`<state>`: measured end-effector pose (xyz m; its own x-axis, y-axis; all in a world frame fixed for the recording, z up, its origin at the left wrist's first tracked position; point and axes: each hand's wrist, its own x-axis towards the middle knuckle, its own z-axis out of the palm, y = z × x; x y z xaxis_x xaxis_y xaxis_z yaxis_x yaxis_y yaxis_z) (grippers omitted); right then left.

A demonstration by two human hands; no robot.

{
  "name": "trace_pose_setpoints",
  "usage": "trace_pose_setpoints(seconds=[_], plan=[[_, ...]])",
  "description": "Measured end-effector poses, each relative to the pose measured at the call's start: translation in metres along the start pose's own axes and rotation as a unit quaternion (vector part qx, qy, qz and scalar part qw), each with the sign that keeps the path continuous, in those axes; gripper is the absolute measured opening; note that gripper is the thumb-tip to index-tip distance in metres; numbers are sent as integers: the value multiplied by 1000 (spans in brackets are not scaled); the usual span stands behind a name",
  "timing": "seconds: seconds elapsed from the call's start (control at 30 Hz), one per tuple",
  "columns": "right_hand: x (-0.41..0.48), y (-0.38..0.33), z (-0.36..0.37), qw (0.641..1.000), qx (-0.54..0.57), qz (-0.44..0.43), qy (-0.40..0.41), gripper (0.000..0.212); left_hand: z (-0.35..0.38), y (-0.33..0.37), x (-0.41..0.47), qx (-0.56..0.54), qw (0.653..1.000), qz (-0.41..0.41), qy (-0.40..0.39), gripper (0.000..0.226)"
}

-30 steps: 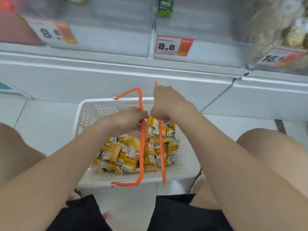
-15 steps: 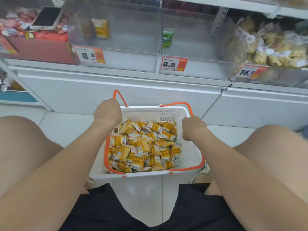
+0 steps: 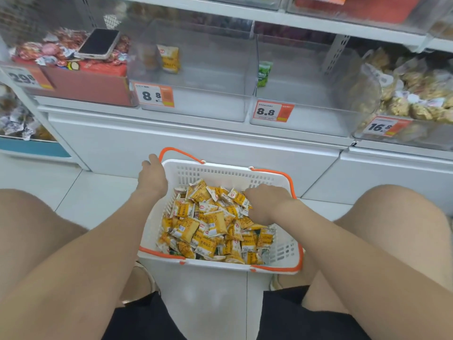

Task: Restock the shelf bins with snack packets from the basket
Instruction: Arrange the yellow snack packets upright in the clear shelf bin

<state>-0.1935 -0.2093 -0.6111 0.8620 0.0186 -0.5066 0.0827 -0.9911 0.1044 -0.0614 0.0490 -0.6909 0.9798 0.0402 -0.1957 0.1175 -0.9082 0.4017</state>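
A white basket with orange handles stands on the floor between my knees, filled with several yellow snack packets. My left hand rests on the basket's far left corner, beside the folded-down orange handle, fingers loosely curled. My right hand is down in the packets at the right side, fingers closing into the pile; I cannot tell what it holds. Above, a clear shelf bin with an 8.8 tag holds one yellow packet.
A second clear bin holds one green packet. At left a red bin of wrapped sweets has a phone lying on top. A bin of brown snacks stands at right. White cabinet fronts rise behind the basket.
Both hands let the orange handles drop to the basket's sides. The left hand moved to the far left corner, the right hand went into the packets. The view tilted up to the shelf.
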Motion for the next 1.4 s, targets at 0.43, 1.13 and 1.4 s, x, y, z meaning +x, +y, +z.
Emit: trace_pose_setpoints(seconds=[0.43, 1.13, 1.4], plan=[[52, -3, -32, 986, -120, -101, -56, 30, 88, 26, -15, 190, 938, 183, -223, 31], [122, -22, -109, 987, -25, -153, -51, 32, 34, 48, 24, -262, 915, 52, -302, 10], [102, -7, -148, 941, 324, -67, 75, 35, -66, 90, 22, -577, 779, -4, -243, 26]])
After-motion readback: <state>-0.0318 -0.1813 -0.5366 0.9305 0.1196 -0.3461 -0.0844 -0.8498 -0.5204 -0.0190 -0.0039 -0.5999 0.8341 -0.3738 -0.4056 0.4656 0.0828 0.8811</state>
